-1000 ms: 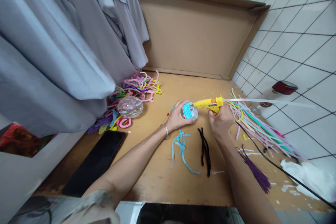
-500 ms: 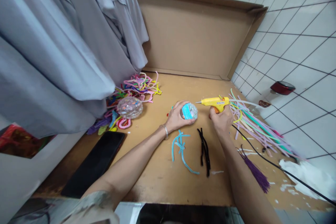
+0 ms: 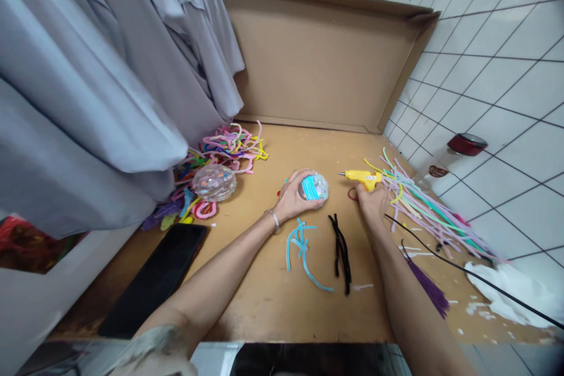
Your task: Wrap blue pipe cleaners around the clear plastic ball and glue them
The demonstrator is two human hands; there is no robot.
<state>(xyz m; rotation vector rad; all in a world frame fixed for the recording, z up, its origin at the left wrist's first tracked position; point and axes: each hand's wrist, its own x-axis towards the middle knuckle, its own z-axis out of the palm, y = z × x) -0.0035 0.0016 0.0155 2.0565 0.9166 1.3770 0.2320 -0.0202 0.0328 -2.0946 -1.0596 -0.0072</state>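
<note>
My left hand (image 3: 296, 195) is wrapped round a see-through round ball with a band of light-blue pipe cleaners (image 3: 311, 188) on its side. Part of the ball is hidden by my fingers. In my right hand (image 3: 374, 202) is a yellow hot glue gun (image 3: 359, 176), its metal nozzle pointing left toward the ball but apart from it. A thin reddish loop (image 3: 352, 194) shows beneath the gun. Nearer me on the table lie bent light-blue pipe cleaners (image 3: 302, 241) and several black pipe cleaners (image 3: 341, 252).
A second see-through ball (image 3: 214, 182) sits by a heap of coloured pipe cleaners (image 3: 233, 144) at left, behind a black phone (image 3: 154, 279). Straight pipe cleaners (image 3: 432, 205), a jar (image 3: 453, 158), a purple tassel (image 3: 425, 285) and white tissue (image 3: 511, 294) lie right. A cardboard panel (image 3: 308, 59) stands behind.
My right hand has lowered the glue gun and drawn it slightly away from the ball; the reddish loop now shows below it. My left hand keeps its hold on the ball.
</note>
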